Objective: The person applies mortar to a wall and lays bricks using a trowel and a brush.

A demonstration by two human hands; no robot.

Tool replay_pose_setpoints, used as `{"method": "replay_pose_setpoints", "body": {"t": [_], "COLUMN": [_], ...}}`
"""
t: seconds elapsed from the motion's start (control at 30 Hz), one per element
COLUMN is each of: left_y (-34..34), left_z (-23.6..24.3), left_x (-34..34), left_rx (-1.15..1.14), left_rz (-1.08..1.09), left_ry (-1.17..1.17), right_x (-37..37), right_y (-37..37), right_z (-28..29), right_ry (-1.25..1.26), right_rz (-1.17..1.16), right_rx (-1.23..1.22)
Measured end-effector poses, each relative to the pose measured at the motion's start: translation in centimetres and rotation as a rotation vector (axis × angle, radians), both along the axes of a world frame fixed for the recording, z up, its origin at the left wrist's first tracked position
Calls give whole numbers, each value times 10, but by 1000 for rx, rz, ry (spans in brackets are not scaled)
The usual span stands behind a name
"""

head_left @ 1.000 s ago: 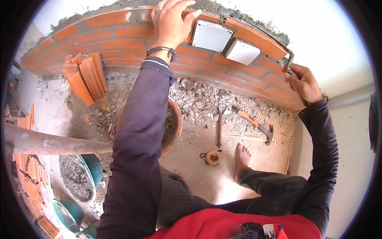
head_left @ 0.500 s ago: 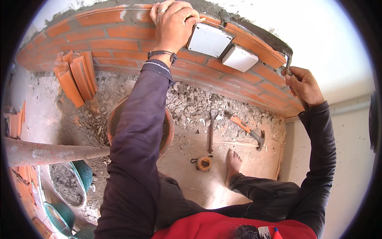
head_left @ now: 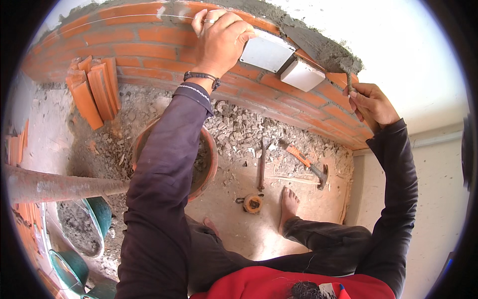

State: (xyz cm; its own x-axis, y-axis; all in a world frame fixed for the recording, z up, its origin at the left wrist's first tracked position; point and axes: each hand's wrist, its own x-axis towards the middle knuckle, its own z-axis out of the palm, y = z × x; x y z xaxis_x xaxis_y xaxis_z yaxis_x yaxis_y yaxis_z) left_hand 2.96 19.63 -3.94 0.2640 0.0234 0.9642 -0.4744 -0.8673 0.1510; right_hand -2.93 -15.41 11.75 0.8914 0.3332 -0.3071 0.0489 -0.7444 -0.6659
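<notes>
My left hand [head_left: 223,42] rests at the top edge of the orange brick wall [head_left: 154,52], fingers curled and close together. Whatever lies under its fingertips is hidden. A taut white string [head_left: 134,15] runs along the wall top to this hand. My right hand [head_left: 372,103] is closed around the handle of a trowel [head_left: 350,83] at the wall's right end. The trowel's blade lies along the wall top among grey mortar [head_left: 326,49], so its outline is hard to make out. Between my hands, a white cover plate [head_left: 267,51] and a smaller white box [head_left: 302,75] sit on the wall face.
A mortar tub [head_left: 211,164] stands below my left forearm. Loose bricks [head_left: 94,92] lean at the wall's left. A hammer [head_left: 308,164], chisel-like bar [head_left: 262,164] and tape measure [head_left: 252,204] lie near my feet. A pole [head_left: 64,187] and green buckets [head_left: 99,219] are at left.
My right hand has shifted slightly left with the trowel. The trowel's blade has changed angle, and heaped mortar now shows over the wall's right end. My left hand has barely moved.
</notes>
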Motion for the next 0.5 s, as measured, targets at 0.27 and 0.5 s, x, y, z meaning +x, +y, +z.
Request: {"method": "replay_pose_setpoints", "body": {"t": [0.27, 0.5], "left_y": [-1, -1], "left_z": [1, 0], "left_x": [-2, 2], "left_rx": [-13, -21], "left_rz": [2, -9], "left_ry": [1, -8], "right_x": [19, 18], "right_y": [-5, 10], "right_z": [11, 31], "right_ry": [-170, -397], "right_rz": [77, 148], "right_rx": [-287, -491]}}
